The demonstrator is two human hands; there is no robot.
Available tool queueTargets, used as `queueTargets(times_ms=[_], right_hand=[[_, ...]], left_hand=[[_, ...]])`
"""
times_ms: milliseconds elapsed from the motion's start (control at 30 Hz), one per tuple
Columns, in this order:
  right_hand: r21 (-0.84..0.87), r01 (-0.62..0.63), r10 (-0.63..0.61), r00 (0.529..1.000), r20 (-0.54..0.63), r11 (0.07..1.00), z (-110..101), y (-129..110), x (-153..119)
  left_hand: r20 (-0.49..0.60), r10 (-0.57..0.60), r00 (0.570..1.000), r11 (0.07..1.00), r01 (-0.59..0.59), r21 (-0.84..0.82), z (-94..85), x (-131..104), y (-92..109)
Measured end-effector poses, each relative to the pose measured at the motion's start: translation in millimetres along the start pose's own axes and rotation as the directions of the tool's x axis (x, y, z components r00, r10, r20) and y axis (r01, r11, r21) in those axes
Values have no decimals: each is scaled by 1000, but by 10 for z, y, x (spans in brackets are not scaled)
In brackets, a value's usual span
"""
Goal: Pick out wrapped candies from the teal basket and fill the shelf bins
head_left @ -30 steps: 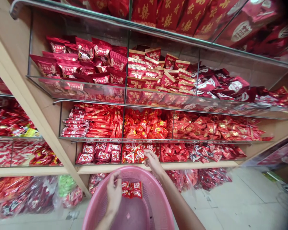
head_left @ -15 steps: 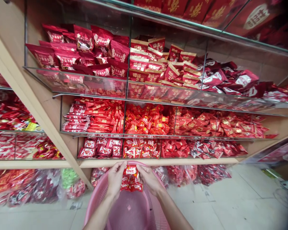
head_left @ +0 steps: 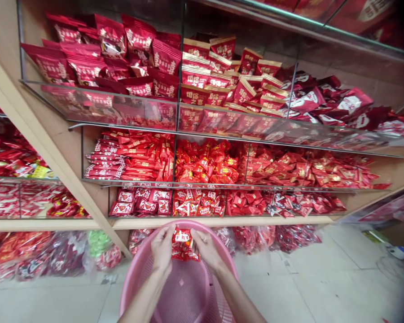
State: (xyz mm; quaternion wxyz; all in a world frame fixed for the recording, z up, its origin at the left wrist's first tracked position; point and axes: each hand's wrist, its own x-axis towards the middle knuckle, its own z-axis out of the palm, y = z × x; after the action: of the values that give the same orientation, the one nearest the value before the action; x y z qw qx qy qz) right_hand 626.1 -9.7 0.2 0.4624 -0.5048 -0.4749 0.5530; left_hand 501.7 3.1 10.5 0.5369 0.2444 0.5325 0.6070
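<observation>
My left hand and my right hand pinch small red candy packets between them, one hand on each side. White lettering shows on the upper packet, and more red wrappers hang just below it; how many there are I cannot tell. Both hands are over the far part of a pink plastic basket. Its mesh bottom shows between my forearms, with a small pale square on it. Straight ahead, the lowest shelf compartment holds similar red packets with white print.
Glass-fronted shelves full of red packets rise in front, split by dividers. A wooden post slants down on the left. Clear bags of sweets lie beneath the bottom ledge on the tiled floor.
The view has shifted slightly, so the upper shelves sit higher. Both hands still hold the packets over the basket, which now look bunched closer together.
</observation>
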Motion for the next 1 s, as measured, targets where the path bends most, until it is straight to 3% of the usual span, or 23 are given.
queueTargets(times_ms=[100,233,367,533,600,700,800,867,1000], right_hand=[[8,-20,20,1000,-10,1000,-2,65,28],[58,-71,71,997,5,996,-33,115,77],[76,-118,112,991,75,990,-68,170,86],[101,-222,218,974,58,970,-79,392,23],[73,-282,278,959,50,957,-83,513,-32],[-13,-376,376,926,31,926,-74,686,-128],[-110,-478,481,877,3,871,-26,824,-198],[-160,-534,540,842,-8,830,23,888,-216],[-230,-577,596,803,19,784,106,947,-196]], left_hand=[[-6,-95,995,992,95,-85,-19,50,-58],[-20,-141,990,982,137,-133,-75,141,-48],[-14,-147,989,985,145,-95,-125,169,-45],[27,-202,979,979,202,3,-240,89,-199],[44,-260,965,965,258,47,-352,29,-305],[-17,-434,901,895,434,101,-558,-80,-478],[-44,-522,852,842,523,134,-697,-178,-600],[-76,-520,851,837,525,156,-720,-212,-627],[-129,-436,890,866,455,209,-673,-203,-594]])
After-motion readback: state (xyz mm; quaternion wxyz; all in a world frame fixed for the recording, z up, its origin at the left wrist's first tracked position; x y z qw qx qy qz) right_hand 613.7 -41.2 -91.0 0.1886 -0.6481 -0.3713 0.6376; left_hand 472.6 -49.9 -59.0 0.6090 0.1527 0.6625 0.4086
